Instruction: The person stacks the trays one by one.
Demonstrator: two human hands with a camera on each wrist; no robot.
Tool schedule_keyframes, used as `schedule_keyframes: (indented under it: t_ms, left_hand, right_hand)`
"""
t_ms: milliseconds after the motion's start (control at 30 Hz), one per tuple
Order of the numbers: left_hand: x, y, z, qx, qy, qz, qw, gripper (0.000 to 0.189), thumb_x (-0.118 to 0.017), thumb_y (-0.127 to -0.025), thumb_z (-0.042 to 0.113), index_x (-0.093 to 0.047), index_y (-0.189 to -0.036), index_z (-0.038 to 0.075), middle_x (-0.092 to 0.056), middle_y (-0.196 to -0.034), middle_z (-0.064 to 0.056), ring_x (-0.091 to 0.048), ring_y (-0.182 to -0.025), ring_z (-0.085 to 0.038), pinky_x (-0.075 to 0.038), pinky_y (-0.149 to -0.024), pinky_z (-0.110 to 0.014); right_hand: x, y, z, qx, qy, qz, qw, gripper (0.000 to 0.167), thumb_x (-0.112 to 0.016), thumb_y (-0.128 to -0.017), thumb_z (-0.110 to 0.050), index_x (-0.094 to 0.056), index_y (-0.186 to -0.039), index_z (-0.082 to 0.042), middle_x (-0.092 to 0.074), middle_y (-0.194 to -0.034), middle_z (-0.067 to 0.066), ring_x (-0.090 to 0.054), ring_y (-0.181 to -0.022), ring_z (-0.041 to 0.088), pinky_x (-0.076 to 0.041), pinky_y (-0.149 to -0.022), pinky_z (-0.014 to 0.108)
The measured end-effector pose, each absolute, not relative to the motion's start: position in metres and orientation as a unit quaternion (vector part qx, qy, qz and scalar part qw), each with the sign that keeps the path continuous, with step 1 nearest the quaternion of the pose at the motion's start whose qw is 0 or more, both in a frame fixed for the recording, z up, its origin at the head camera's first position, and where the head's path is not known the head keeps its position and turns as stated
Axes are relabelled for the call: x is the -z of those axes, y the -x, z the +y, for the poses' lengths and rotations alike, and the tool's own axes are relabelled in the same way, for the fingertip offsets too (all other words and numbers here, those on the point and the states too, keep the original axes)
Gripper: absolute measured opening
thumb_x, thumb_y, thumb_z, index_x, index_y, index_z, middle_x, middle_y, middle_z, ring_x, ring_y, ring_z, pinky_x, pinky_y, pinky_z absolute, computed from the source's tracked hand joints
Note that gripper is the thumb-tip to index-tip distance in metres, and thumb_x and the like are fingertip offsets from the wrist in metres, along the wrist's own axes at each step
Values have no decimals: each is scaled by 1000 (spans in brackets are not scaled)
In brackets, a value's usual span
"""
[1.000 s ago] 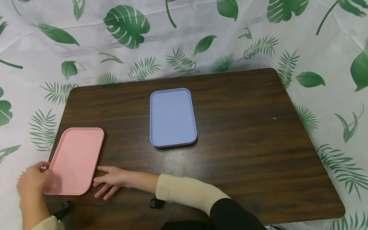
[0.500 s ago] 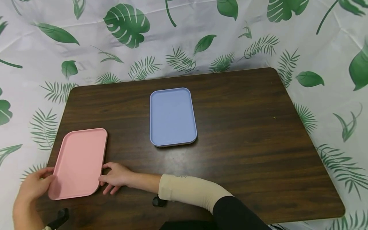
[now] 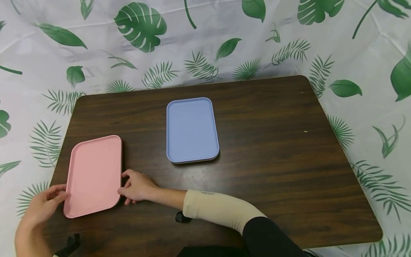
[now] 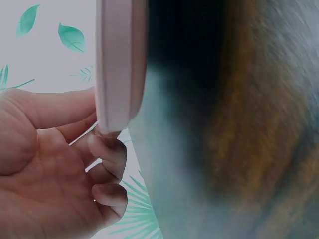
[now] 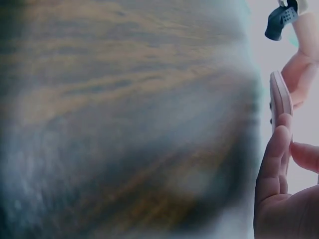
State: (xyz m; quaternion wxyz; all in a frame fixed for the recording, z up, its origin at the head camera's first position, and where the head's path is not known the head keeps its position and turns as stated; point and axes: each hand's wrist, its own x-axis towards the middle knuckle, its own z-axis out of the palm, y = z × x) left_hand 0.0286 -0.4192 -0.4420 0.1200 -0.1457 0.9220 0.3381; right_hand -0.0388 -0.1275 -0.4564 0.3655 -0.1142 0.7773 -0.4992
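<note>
A pink rectangular tray (image 3: pixel 94 175) with a low rim is held between both hands at the left of the table, turned slightly askew. My left hand (image 3: pixel 43 203) pinches its left edge near the front corner. In the left wrist view the thumb lies along one face of the tray's pale side (image 4: pixel 114 64), with curled fingers at the other. On the opposite side my right hand (image 3: pixel 138 185) grips the right edge. The right wrist view has its fingers (image 5: pixel 271 159) under the tray (image 5: pixel 280 97) and the thumb at the upper face.
A blue tray (image 3: pixel 192 130) of similar shape lies near the middle of the dark wooden table (image 3: pixel 273 160). Behind the table hangs a white cloth (image 3: pixel 199 32) printed with green leaves. Black wrist-camera mounts show below each hand.
The pink tray has shifted right and slightly away from the front, turning a little. My right hand has come from beside its edge to gripping it; the blue tray has stayed put.
</note>
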Motion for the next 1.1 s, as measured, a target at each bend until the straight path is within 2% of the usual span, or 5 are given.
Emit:
schedule_keyframes:
  t_ms: [133,267,400,867,1100]
  left_hand:
    - [439,-27,-417,-384,163,903,102,35,-55,-100,12,-52,-122,-15,-58,-81,13,-52,-73,5,-35,-64,-11]
    - [432,-23,-413,-437,169,879,90,18,-57,-100,14,-65,-115,17,-60,-84,20,-55,-76,6,-34,-67,-9]
    - [422,-17,-405,-472,164,861,92,26,-58,-99,13,-62,-107,37,-62,-86,22,-57,-77,5,-37,-67,-10]
    - [397,20,-361,-617,96,778,69,25,-61,-95,-1,-69,-109,18,-70,-88,8,-64,-75,-4,-45,-69,-13]
    - [394,42,-323,-561,98,817,92,21,-62,-97,15,-65,-118,15,-67,-90,9,-60,-79,-7,-47,-69,-18]
  right_hand:
    - [449,43,-120,488,147,788,345,46,-70,-91,-19,-52,-133,-20,-59,-68,-17,-59,-43,4,-47,-41,20]
    - [439,49,-109,488,181,792,320,49,-68,-92,-20,-49,-137,-16,-59,-69,-19,-60,-45,3,-47,-42,19]
    - [429,57,-96,489,197,790,312,50,-67,-93,-19,-48,-139,-14,-60,-71,-18,-61,-47,6,-47,-43,20]
    - [410,89,-36,531,201,771,290,49,-65,-94,-16,-47,-139,-9,-67,-77,-7,-65,-51,19,-49,-42,29]
    - [405,104,6,548,187,767,275,49,-64,-92,-15,-48,-138,-7,-69,-83,1,-65,-51,21,-50,-43,33]
